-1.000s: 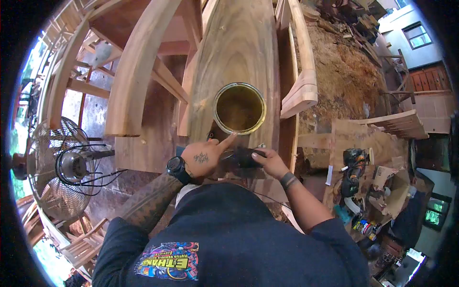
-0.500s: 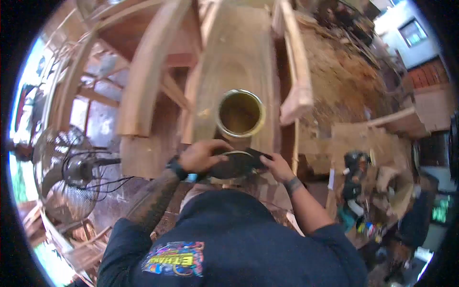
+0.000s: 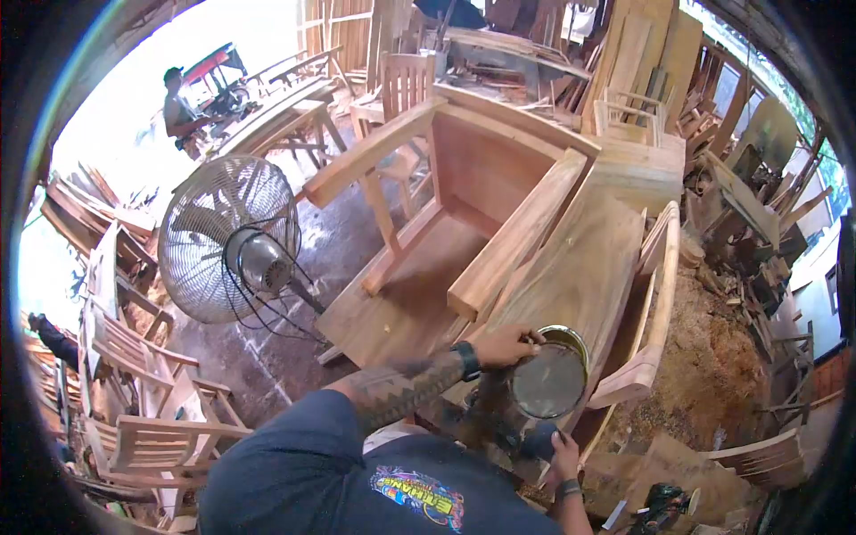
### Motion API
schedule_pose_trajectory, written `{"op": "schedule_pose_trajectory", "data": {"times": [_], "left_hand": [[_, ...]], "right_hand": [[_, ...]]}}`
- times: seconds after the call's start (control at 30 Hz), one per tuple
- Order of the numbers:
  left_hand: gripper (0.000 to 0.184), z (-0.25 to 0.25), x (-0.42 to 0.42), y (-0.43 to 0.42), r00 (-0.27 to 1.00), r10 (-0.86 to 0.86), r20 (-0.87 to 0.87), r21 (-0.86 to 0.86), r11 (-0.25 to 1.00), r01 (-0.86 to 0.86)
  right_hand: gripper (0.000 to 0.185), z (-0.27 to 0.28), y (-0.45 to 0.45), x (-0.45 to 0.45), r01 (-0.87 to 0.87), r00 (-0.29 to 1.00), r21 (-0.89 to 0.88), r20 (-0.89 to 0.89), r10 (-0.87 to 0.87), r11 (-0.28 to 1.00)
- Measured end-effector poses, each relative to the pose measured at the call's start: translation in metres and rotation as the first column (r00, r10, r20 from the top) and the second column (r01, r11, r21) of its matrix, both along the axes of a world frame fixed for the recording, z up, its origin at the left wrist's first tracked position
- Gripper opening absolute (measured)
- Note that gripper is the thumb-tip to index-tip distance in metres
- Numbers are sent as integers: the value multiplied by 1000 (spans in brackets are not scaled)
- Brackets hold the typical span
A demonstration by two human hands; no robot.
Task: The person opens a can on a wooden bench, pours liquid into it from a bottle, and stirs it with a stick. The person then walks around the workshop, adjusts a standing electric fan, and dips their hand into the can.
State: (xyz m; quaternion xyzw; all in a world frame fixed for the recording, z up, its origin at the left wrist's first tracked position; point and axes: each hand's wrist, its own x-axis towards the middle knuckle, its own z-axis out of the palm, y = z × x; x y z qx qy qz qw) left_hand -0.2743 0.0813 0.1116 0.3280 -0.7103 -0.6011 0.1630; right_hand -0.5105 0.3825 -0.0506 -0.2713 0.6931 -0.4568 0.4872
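Note:
A round metal can (image 3: 580,343) with a shiny rim stands on a wooden plank surface in front of me. A grey round lid (image 3: 548,385) covers most of its mouth, sitting off-centre toward me; I cannot tell whether it rests on the rim. My left hand (image 3: 504,346) has its fingers closed on the lid's far left edge. Just below the can, my right hand (image 3: 563,459) grips a small dark pad-like piece (image 3: 538,440), whose kind I cannot make out.
An unfinished wooden chair (image 3: 455,232) lies tipped beside the plank (image 3: 588,259). To the left stands a large fan (image 3: 232,241) with loose cables. Slatted chairs (image 3: 143,357) are at far left. Sawdust (image 3: 704,357) covers the ground at right. A person (image 3: 181,111) is in the background.
The lid has moved from between my hands to over the can. My right hand has come away from it with the dark piece. The view has swung left and up.

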Motion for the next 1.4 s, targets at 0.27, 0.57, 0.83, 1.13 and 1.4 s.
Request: {"op": "schedule_pose_trajectory", "data": {"times": [0.27, 0.57, 0.83, 1.13, 1.4], "left_hand": [[32, 20, -80, -8, 948, 127, 293, -385, 923, -4], [39, -34, 10, -23, 926, 211, 313, -336, 936, -100], [36, -161, 63, 19, 922, 92, 376, 43, 992, -116], [38, -162, 36, 27, 982, 187, 34, 936, 338, -96], [62, -243, 61, -10, 976, 216, 1, 209, 955, -211]], "right_hand": [[29, -25, -21, 16, 108, 987, -48, 123, -102, 993], [32, 6, -33, 24, 172, 956, -159, -210, -204, 972], [32, 32, -19, 29, 393, 866, 4, 334, -372, 920], [56, 58, -53, 90, 195, 921, -84, 359, -153, 977], [30, 5, -80, 111, 449, 754, 193, 442, -486, 873]]}}
